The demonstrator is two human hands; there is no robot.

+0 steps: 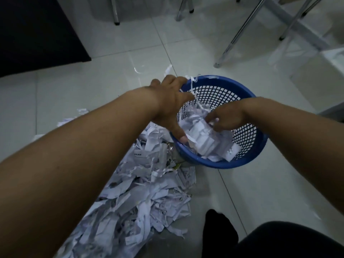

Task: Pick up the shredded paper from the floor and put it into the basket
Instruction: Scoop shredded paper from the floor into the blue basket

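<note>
Basket: a round blue plastic basket (247,146) with lattice walls stands upright on the glossy white tiled floor (260,192), right of centre. It holds a mass of white shredded paper (208,146) lying against its near wall and reaching the near rim.

Floor load: a heap of white shredded paper strips (145,192) lies on the floor at lower left. Its far end touches the basket's left side.

Left grip (171,105): held over the basket's left rim with the fingers spread and straight. The fingertips reach the far-left rim and the thumb (183,138) points down, touching the paper at the near rim. A few thin strips hang beside the fingers; nothing is clasped.

Right grip (225,118): inside the basket with the fingers curled. The fingertips (210,120) pinch the top of the paper mass.

Obstructions: the left forearm (93,155) crosses above the heap and hides its left part. The right forearm (297,138) covers the basket's right rim.

Surroundings:
- Loose paper strips (167,69) lie on the floor just beyond the basket.
- Chrome tubular furniture legs (240,32) stand behind the basket, well apart from it.
- A dark panel (37,30) fills the upper left.
- A foot in a black sock (217,231) and a knee in dark cloth (288,243) are at lower right, near the heap's right edge.
</note>
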